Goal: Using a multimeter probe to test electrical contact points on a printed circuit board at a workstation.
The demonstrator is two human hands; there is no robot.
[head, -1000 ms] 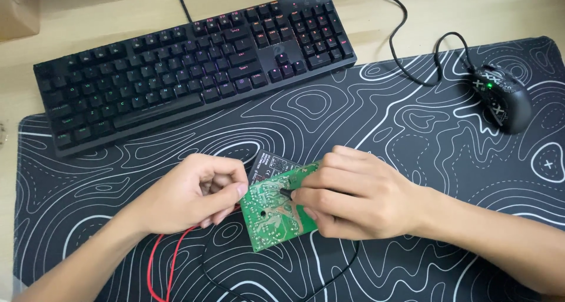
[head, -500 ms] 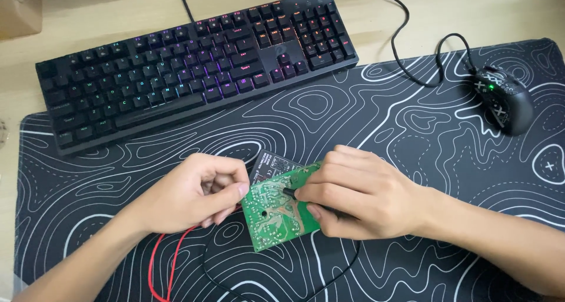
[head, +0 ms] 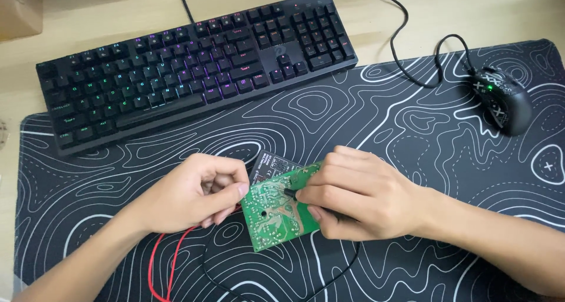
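Here, in the head view, both hands meet over a green circuit board (head: 272, 211) lying on the black desk mat (head: 412, 131) with its white contour lines, a little below the middle of the picture. The left hand (head: 191, 193) is curled almost closed, its fingers folded in and the thumb pressed against the board's left edge — it pinches the board there, at about nine o'clock from the board's centre. The right hand (head: 359, 202) is likewise closed, its fingertips bunched around a thin black probe (head: 289, 192) whose tip rests on the solder side of the board, near the upper right part of it.

The board lies flat with its solder side up, roughly rectangular, and turned on the mat: its long axis runs from about seven o'clock up toward one o'clock. A small dark component (head: 273, 163) with a pale label juts out from under its top edge at twelve o'clock.

Red wires (head: 162, 261) loop out from under the left hand toward seven o'clock, and a black lead (head: 335, 272) trails from beneath the right hand toward six o'clock.

Well apart from the hands, a black keyboard (head: 194, 66) with coloured backlit keys sits at eleven o'clock — partly on the mat, partly on the wooden desk (head: 500, 13). A black mouse (head: 500, 99) rests at two o'clock.
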